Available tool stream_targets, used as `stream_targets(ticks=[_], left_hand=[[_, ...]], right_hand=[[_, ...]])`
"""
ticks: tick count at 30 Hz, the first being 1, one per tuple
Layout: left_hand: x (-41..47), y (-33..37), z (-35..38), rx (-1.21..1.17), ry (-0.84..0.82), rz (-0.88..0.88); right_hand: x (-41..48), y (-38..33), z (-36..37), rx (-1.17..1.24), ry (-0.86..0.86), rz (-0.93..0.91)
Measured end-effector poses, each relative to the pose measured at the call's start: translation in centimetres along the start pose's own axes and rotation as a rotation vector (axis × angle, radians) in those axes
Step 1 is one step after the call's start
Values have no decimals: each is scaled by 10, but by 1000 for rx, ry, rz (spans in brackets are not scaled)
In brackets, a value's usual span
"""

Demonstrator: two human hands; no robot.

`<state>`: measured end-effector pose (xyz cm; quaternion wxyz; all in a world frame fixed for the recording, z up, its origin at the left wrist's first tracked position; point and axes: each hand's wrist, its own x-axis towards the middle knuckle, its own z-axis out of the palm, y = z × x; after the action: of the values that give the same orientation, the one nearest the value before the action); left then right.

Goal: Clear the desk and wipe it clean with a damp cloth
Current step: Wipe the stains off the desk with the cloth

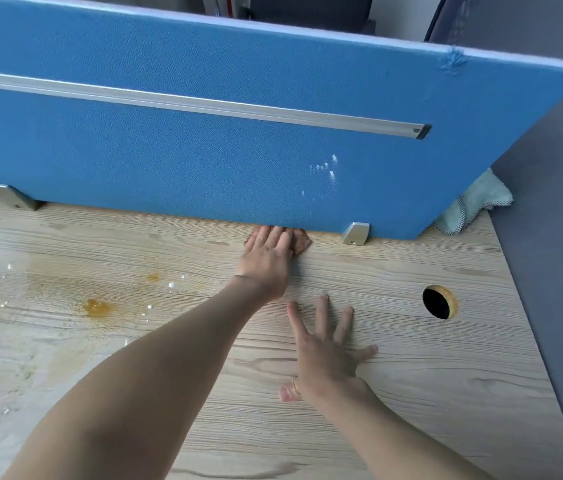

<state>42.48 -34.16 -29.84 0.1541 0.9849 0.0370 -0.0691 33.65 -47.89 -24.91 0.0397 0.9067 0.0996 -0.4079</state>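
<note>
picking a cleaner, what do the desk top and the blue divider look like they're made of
Desk top: likely wood-grain laminate, matte, judging by the printed-looking grain lines. Blue divider: fabric-covered panel, woven texture and a frayed top corner, with a metal-looking silver rail.

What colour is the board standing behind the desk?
The board is blue, with a silver rail; head view shows it.
</note>
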Motion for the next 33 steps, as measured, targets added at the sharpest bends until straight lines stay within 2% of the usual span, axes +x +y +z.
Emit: stream_targets(ticks=[6,12,18,22,26,31,33], left_hand=[[-13,-47,-11,-33,19,-193],[-31,-76,-22,-33,19,-282],[-53,-67,-24,181,-44,-264],[-57,-80,-25,85,-69,-235],[-58,-80,-26,51,-63,-291],[-89,-78,-21,74,-89,-118],[-88,-88,-25,40,-93,-160]], right_hand=[[-2,2,-2,20,-13,-19],[-3,2,-2,36,-8,-30],[-2,-8,-5,9,35,-53],[2,-22,-4,4,49,-52],[3,-24,-5,-9,43,-26],[1,-28,-10,7,30,-16],[2,-28,-10,6,32,-17]])
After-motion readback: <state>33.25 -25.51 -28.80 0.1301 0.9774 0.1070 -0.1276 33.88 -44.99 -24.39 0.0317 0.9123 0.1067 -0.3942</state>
